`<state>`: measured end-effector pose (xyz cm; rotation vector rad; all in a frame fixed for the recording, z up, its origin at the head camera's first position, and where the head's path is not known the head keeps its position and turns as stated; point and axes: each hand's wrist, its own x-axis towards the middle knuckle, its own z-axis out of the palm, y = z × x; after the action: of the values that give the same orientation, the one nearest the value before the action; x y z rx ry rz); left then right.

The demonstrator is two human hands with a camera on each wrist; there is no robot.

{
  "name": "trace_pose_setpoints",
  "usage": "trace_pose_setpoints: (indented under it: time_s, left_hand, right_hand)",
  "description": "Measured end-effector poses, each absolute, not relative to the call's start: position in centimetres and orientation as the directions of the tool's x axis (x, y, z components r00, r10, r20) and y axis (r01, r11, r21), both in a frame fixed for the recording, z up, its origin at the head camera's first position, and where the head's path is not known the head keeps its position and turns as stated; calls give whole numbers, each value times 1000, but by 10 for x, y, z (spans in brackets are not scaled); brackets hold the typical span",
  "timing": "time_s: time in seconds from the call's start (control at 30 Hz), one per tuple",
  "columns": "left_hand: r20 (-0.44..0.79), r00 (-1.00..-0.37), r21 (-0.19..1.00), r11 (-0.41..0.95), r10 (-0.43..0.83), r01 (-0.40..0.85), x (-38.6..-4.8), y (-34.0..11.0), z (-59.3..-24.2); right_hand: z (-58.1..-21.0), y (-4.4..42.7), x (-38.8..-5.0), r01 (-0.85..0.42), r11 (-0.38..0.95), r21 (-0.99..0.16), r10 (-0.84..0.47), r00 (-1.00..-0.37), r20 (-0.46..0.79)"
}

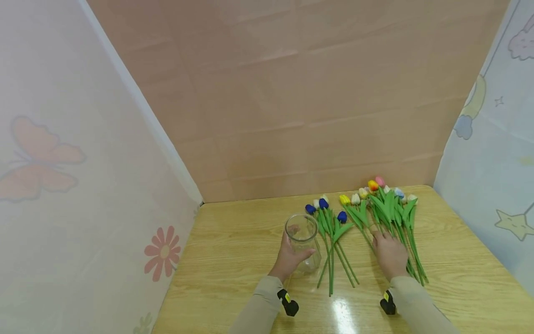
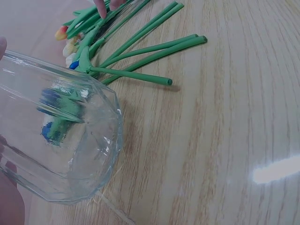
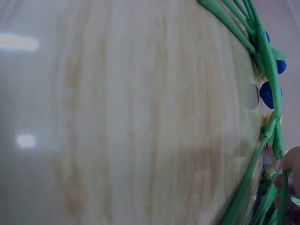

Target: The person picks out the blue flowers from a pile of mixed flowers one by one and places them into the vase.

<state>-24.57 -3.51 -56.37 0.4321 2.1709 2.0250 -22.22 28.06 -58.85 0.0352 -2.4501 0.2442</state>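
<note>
My left hand (image 1: 288, 258) grips a clear glass vase (image 1: 303, 237) around its side, thumb toward the front. In the left wrist view the vase (image 2: 96, 136) looks tilted, its faceted base toward the camera. My right hand (image 1: 391, 256) is at the right-hand bunch of artificial tulips (image 1: 390, 208), with yellow, white, pink and orange heads. In the right wrist view its fingers (image 3: 291, 161) pinch a green tulip stem (image 3: 283, 197). Which flower head belongs to that stem is hard to tell. Blue and white tulips (image 1: 332, 232) lie crossed between the vase and my right hand.
Everything lies on a wood-grain table (image 1: 233, 241). A plain pinkish-brown backdrop (image 1: 258, 116) rises behind it. Printed cloth walls stand at the left (image 1: 104, 185) and right (image 1: 492, 185). Several stems point toward the table's near side.
</note>
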Motion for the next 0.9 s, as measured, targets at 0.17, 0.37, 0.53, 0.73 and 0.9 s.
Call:
trace_pose_setpoints:
  time_s: [0.17,0.37,0.53,0.73,0.9]
  left_hand:
    - [122,-943,990,34,310,139,-248,-35,-565]
    - [119,-943,990,40,310,138,-247,-35,-559]
    - [113,-938,991,28,329,129,-240,-38,-543]
    - [116,-936,992,13,334,127,-235,-40,-535]
    - [143,-937,988,13,320,155,-245,-35,-558]
  right_hand:
    - [-592,282,-221,-31,985,-172,60,-863,502]
    - [-590,277,-220,0,983,-185,84,-892,444]
    - [-577,261,-227,-48,984,-173,47,-862,505]
    - [-563,226,-237,-98,953,-286,6,-939,343]
    - [-562,202,-240,-30,909,-416,11,-995,97]
